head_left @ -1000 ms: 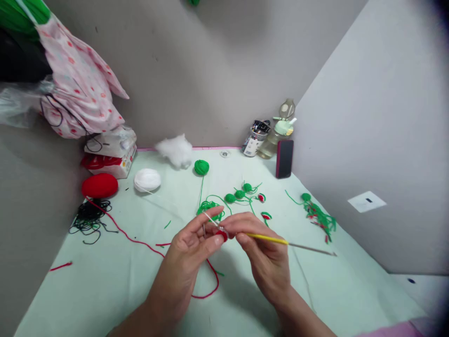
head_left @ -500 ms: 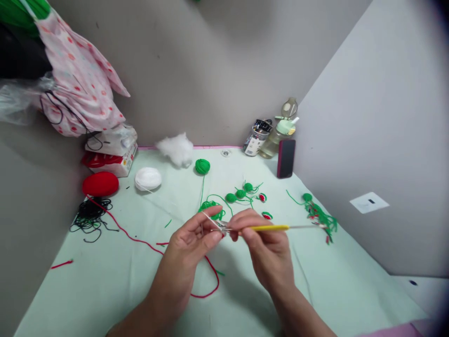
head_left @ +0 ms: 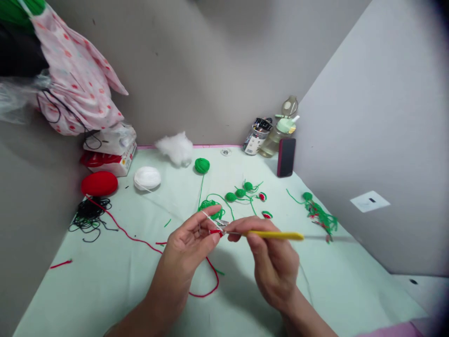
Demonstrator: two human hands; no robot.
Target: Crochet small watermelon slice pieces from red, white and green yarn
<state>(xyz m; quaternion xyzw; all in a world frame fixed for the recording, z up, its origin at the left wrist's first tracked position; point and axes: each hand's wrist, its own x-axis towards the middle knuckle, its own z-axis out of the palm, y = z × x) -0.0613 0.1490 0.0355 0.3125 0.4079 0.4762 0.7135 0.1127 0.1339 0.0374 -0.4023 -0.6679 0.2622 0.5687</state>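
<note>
My left hand [head_left: 187, 245] pinches a small red crochet piece [head_left: 216, 232] between thumb and fingers. White yarn [head_left: 211, 219] runs taut from its raised index finger down to that piece. In my right hand [head_left: 275, 262] is a crochet hook [head_left: 275, 235] with a yellow handle, its thin metal shaft pointing left at the red piece. Whether the hook's tip sits inside a stitch is too small to tell. A loop of red yarn [head_left: 217, 281] lies on the table below my hands. Just beyond my left fingers is a tangle of green yarn [head_left: 206, 206].
Balls of red [head_left: 100, 183], white [head_left: 147, 178] and green yarn [head_left: 202, 165] sit toward the back. Black yarn [head_left: 91, 210] lies left; small green crochet balls [head_left: 240, 193] are behind my hands. A phone [head_left: 286, 157], bottle [head_left: 275, 138] and pen cup [head_left: 256, 140] stand back right.
My right hand has shifted slightly right and down, drawing the hook with it, and the hook's handle now slopes down to the right. More of the red piece shows. My left hand barely moved.
</note>
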